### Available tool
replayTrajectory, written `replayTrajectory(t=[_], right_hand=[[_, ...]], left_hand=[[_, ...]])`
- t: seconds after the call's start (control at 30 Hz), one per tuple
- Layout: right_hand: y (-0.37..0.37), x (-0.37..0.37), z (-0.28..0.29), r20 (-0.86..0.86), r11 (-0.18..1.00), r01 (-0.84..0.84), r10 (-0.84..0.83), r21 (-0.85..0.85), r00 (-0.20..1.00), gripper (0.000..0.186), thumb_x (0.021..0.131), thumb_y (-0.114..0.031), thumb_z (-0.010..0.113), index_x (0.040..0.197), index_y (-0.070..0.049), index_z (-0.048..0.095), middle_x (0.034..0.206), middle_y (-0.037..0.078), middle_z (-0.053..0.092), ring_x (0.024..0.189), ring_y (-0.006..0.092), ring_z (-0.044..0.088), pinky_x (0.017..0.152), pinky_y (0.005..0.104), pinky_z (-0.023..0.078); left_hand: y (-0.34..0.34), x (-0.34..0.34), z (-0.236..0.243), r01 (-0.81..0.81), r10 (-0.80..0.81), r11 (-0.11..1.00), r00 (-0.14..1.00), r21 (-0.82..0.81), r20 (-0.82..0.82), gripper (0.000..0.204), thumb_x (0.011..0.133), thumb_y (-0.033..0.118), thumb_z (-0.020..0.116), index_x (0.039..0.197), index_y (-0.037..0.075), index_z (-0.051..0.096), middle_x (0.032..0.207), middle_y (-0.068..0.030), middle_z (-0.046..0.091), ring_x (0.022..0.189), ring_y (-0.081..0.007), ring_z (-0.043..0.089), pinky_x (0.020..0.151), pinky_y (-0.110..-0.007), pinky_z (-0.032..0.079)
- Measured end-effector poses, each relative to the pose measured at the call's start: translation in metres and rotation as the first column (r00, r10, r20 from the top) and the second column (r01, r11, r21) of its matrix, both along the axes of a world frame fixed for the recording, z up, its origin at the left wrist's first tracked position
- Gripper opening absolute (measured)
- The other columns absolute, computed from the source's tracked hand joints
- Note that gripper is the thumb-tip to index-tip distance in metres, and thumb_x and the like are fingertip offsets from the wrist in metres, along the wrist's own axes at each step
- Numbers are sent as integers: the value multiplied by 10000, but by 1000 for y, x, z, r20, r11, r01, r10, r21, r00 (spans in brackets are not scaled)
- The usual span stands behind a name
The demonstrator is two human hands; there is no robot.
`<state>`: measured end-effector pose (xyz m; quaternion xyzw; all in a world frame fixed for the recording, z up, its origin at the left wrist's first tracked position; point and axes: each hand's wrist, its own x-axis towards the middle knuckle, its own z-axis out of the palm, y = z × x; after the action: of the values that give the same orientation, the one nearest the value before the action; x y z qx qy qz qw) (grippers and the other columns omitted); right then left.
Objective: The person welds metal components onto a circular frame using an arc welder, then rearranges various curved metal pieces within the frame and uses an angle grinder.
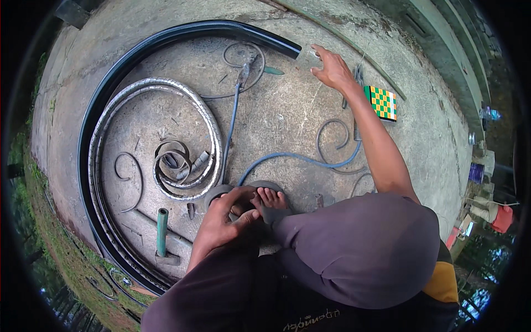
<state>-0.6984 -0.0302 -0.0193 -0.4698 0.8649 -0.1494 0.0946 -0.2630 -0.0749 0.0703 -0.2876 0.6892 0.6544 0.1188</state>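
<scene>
My right hand [332, 71] is stretched forward with spread fingers, nothing held, beside the free end of a long curved black strip [166, 39]. Right of it lie dark metal tools [358, 76] and a green-and-orange checked box [380, 102]. My left hand [227, 221] is curled down by my bare foot [271, 199] and dark footwear [215, 196]; what its fingers grip is hidden. A coiled silvery strip [210, 122] lies to its left, inside the black curve. Blue hoses [235, 122] run toward my feet.
A green-handled tool [162, 232] is at lower left, near a thin pipe. A long rod [354, 41] lies along the back. Loose cords [332, 124] lie on the concrete. Purple container [477, 172], red item [500, 218] and other clutter line the right edge; grass borders the left.
</scene>
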Motion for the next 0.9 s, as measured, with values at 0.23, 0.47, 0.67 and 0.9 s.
replayTrajectory(t=[0.23,0.47,0.67,0.9], right_hand=[[158,22,-4,143,872,459,-482,169,864,455,851,-151,722,1280,-43,614,1141,195,710,1072,329,685,946,432,528],[176,91,-31,-150,936,312,-289,166,946,454,820,-71,733,1247,5,600,1132,215,656,1094,359,627,937,437,513],[140,71,-16,173,934,253,-301,253,938,172,823,-33,715,966,-4,624,899,160,645,938,350,637,839,461,494],[91,118,111,163,963,-271,266,5,950,198,781,-23,720,958,-15,631,904,120,608,863,308,627,762,436,501]], left_hand=[[-11,-39,-34,-13,3,988,998,-157,-64,490,865,190,753,1298,24,596,1196,-194,695,1150,-325,666,960,-416,510],[-7,-59,-46,15,-16,981,1000,-193,-3,460,872,171,744,1285,23,608,1177,-193,699,1135,-305,673,976,-405,506],[-7,-53,-47,10,-12,982,1000,-189,-6,428,914,234,728,1263,9,625,1169,-167,705,1128,-273,674,974,-393,509],[-17,-49,-50,-273,287,927,958,257,-18,618,1042,505,472,1367,-17,535,1170,-209,682,1139,-302,645,967,-409,506]])
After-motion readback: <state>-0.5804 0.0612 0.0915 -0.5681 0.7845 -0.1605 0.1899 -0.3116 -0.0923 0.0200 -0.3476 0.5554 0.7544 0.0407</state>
